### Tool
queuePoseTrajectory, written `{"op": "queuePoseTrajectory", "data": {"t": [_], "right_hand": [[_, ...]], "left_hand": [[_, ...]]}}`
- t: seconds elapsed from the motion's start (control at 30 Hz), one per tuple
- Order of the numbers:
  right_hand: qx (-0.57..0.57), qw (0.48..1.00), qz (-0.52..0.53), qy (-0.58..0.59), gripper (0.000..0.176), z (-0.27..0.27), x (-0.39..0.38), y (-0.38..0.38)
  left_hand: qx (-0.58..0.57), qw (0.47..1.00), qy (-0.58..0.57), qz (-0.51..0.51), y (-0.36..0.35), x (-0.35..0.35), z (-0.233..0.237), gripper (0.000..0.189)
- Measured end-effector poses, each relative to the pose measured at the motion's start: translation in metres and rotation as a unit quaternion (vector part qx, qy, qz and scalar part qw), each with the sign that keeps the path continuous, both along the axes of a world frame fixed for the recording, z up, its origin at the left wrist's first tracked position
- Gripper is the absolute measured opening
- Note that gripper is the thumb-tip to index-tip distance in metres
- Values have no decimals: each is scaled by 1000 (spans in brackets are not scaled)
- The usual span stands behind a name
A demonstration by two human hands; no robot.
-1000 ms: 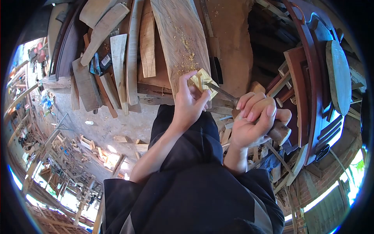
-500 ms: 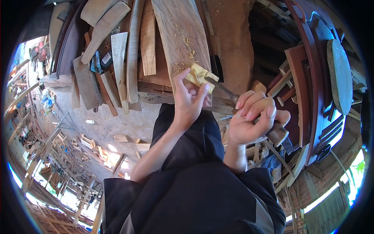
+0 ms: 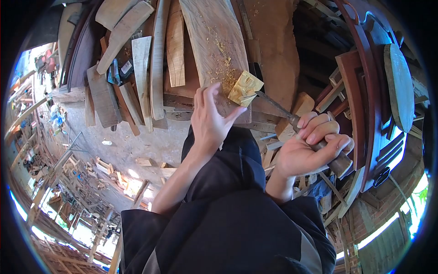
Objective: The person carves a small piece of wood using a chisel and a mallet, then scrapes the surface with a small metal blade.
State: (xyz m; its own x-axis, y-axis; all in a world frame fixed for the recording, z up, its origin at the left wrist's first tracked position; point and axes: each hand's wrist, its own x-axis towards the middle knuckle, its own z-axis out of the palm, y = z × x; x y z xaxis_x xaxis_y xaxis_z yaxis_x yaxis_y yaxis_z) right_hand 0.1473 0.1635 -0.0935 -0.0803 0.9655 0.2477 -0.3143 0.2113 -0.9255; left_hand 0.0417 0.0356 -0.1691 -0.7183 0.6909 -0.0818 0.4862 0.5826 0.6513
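Observation:
A small yellow wood block (image 3: 248, 84) with carved facets lies on the end of a long board (image 3: 212, 23), turned at an angle. My left hand (image 3: 209, 119) is beside it on the left, open, fingers and thumb apart, with the thumb tip close to the block's lower edge. A chisel (image 3: 273, 104) is in my right hand (image 3: 310, 148), fingers wrapped round its wooden handle. Its narrow metal blade points up and left, the tip right at the block's right edge. Wood shavings (image 3: 223, 57) are scattered on the board by the block.
Several curved wood pieces (image 3: 156, 55) lie along the bench to the left. A blue packet (image 3: 114, 73) sits among them. Dark red furniture parts (image 3: 356, 100) and an oval board (image 3: 398, 89) stand at the right. Offcuts (image 3: 146, 161) lie on the concrete floor (image 3: 123, 137).
My left hand has let go of the block and opened. The block has turned and shifted slightly right. My right hand has drawn the chisel back to the right and a little down.

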Motion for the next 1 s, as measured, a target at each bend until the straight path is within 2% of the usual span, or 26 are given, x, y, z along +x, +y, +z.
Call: {"op": "queuePoseTrajectory", "data": {"t": [0.13, 0.23, 0.3, 0.33, 0.4, 0.43, 0.53, 0.57, 0.63, 0.77, 0.87, 1.0], "right_hand": [[-44, 997, -60, -19, 29, -7, -2, -9], [-28, 998, -34, -35, 38, -10, -1, -15], [-20, 999, -30, -33, 41, -8, -2, -17], [-12, 999, -25, -31, 44, -7, -3, -18], [-23, 999, -19, -16, 46, -4, -6, -20], [-34, 999, -12, -2, 48, -4, -7, -21], [-28, 999, -12, 22, 52, -11, -9, -23], [-29, 999, -12, 22, 52, -11, -10, -24], [-14, 1000, 11, 4, 54, -11, -13, -23], [-5, 999, 45, -19, 53, -7, -20, -23], [48, 996, 40, -59, 54, -4, -29, -20], [75, 994, 76, -2, 52, -5, -32, -18]], "left_hand": [[45, 998, 42, -32, 16, 7, -8, 74], [28, 998, 42, -45, 21, 11, -11, 67], [16, 1000, -14, 0, 21, 14, -13, 50], [15, 1000, -14, 0, 19, 15, -12, 50], [1, 991, -133, 2, 14, 13, -8, 35], [0, 991, -134, 1, 11, 13, -9, 35], [34, 920, -384, 67, 5, 4, 4, 30], [33, 920, -384, 67, 3, 1, 4, 30], [29, 879, -469, 79, -1, -3, 2, 25], [64, 869, -483, 87, -4, 2, -4, 26], [78, 871, -477, 81, -1, 5, -3, 26], [93, 838, -523, 120, 7, 6, 6, 26]]}}
